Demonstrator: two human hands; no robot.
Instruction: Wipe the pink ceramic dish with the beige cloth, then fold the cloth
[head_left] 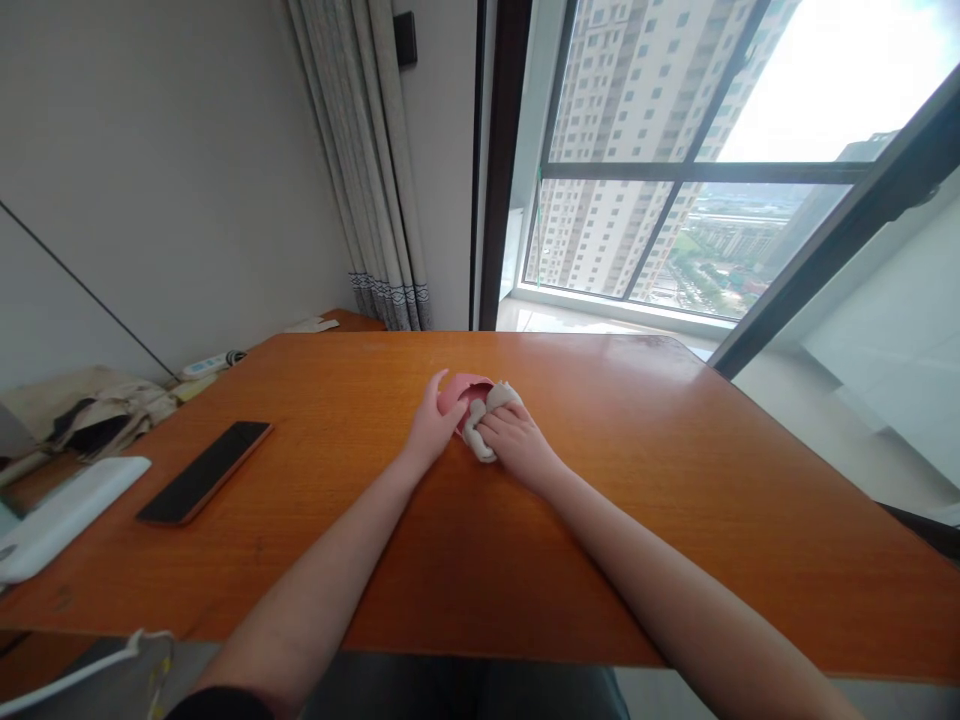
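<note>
"What's in your hands?"

"My left hand [430, 428] has a pink piece [454, 391] held between thumb and fingers. It looks smooth, curved and hollow, with a shadowed opening facing my right side."

"And the other one?"

"My right hand [517, 445] is closed on a pale cloth [478, 434], fingers pressed into it. The cloth is bunched in thick, rounded, soft-looking folds, right up against the opening of the pink piece."

"Where are you holding them?"

"In front of me, around the middle of the surface [352, 400]: flat orange-brown wood with fine grain and a dull shine. I can't tell whether the pink piece touches it. Over to my left lie a slim black-faced phone [206, 473], rectangular with a coppery edge, and a white slab [71, 520] with rounded corners."
</note>
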